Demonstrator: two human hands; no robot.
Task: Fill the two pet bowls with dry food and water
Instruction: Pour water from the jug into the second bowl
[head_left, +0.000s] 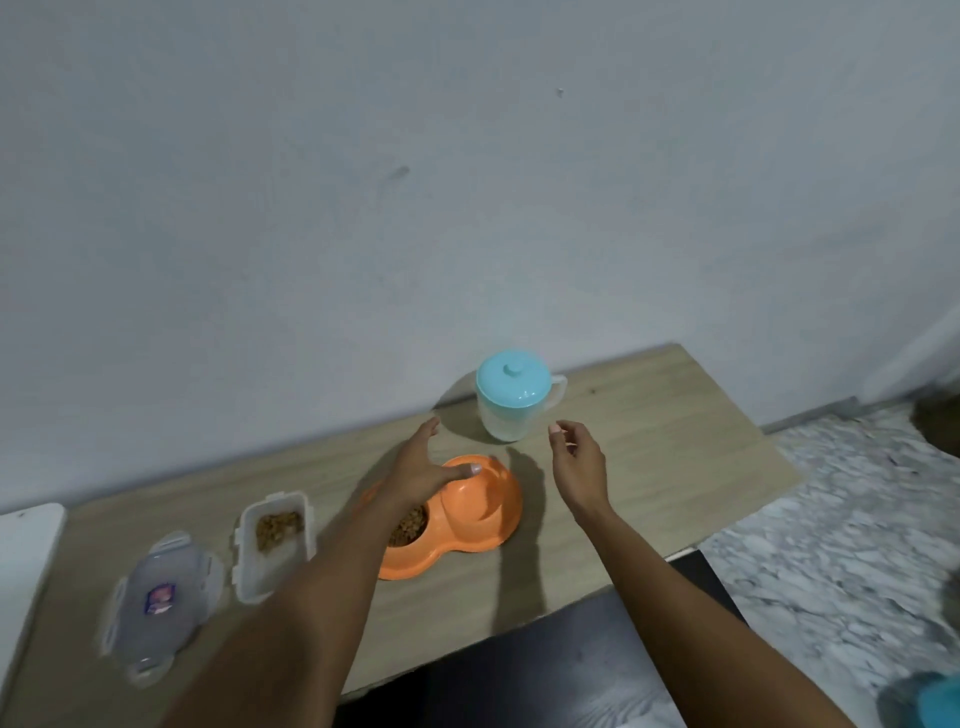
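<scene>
An orange double pet bowl (506, 512) sits on the wooden table (649, 467). Its left half holds brown dry food (410, 525); its right half looks empty. Behind it stands a clear jug with a light blue lid (511, 395), lid on. My left hand (423, 465) hovers over the bowl with fingers spread, holding nothing. To the right of the bowl, just short of the jug, my right hand (576, 457) hangs with loosely bent fingers, holding nothing.
An open clear food container (275, 543) with some kibble lies left of the bowl, its lid (161, 603) further left. A white object (26, 551) is at the far left edge. Marbled floor (841, 545) lies right of the table; a wall stands behind.
</scene>
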